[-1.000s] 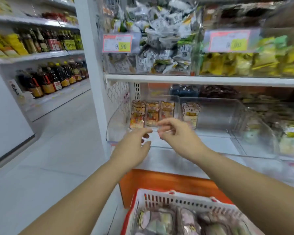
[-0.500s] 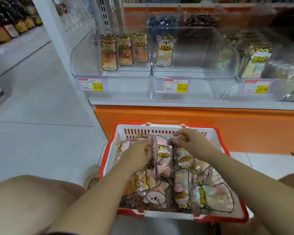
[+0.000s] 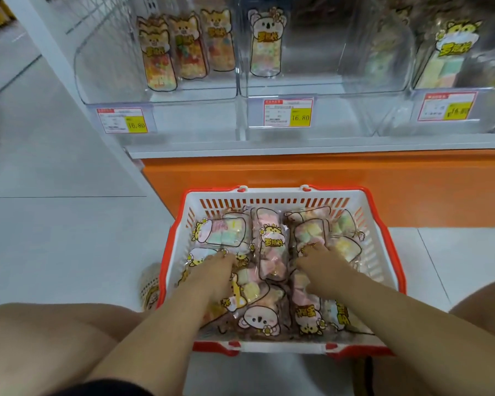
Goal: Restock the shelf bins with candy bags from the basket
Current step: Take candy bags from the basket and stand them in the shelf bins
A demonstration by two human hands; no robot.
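A red and white basket [image 3: 383, 252] stands on the floor in front of the shelf, filled with several clear candy bags [image 3: 272, 247] printed with cartoon animals. Both my hands are down inside it. My left hand [image 3: 212, 275] lies on the bags at the left. My right hand [image 3: 320, 267] lies on the bags at the right, and an upright pastel bag stands between them. Both sets of fingertips are buried among the bags. Above, the left clear bin [image 3: 112, 67] holds three fox bags [image 3: 183, 50], and the middle bin [image 3: 340, 52] holds one koala bag [image 3: 266, 44].
A third bin [image 3: 486, 104] at the right holds yellow-labelled bags. Price tags [image 3: 287, 112] hang on the bin fronts. An orange shelf base [image 3: 269, 172] stands behind the basket. My knees [image 3: 40, 338] flank the basket. White tiled floor [image 3: 55, 224] stretches away at the left.
My hands left the shelf bin and dropped into the basket, while my view tilted down from the shelves. Over the last half second both hands pushed deeper among the bags.
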